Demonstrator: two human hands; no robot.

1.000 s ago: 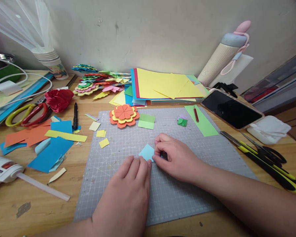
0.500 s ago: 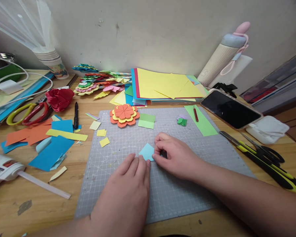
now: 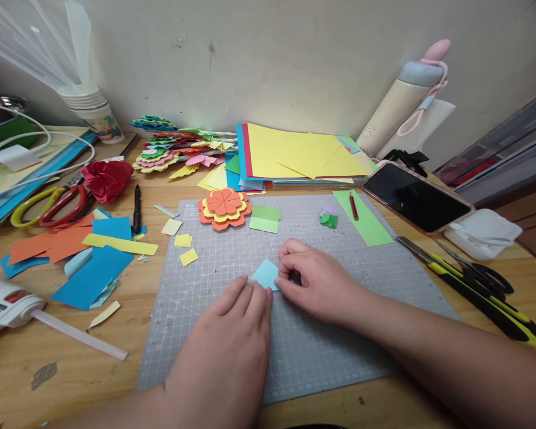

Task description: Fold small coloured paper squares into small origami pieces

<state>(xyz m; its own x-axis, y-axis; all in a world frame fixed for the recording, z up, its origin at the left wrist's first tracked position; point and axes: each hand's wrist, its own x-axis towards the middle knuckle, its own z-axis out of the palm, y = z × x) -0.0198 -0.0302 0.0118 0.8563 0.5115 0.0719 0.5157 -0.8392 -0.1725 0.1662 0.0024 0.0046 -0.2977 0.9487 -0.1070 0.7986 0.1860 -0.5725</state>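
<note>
A small piece of light blue paper [image 3: 265, 275], with a pointed top, lies on the grey cutting mat [image 3: 339, 351]. My left hand [image 3: 232, 333] rests palm down, its fingers stretched out and lying flat, the tips on the paper's lower left edge. At the right corner, my right hand [image 3: 312, 280] is closed, thumb and fingers pinching the paper. A layered orange and yellow paper flower [image 3: 226, 208] sits farther back on the mat, beside a creased green paper [image 3: 265, 218]. Small yellow paper squares [image 3: 189, 257] lie to the left.
Left are coloured paper scraps [image 3: 93, 274], red-and-yellow-handled scissors [image 3: 62, 205], a black pen [image 3: 137, 208] and a glue gun [image 3: 9, 307]. Right are a utility knife [image 3: 482, 301], black scissors [image 3: 486, 277] and a phone [image 3: 417, 195]. Stacked paper [image 3: 304, 152] lies behind.
</note>
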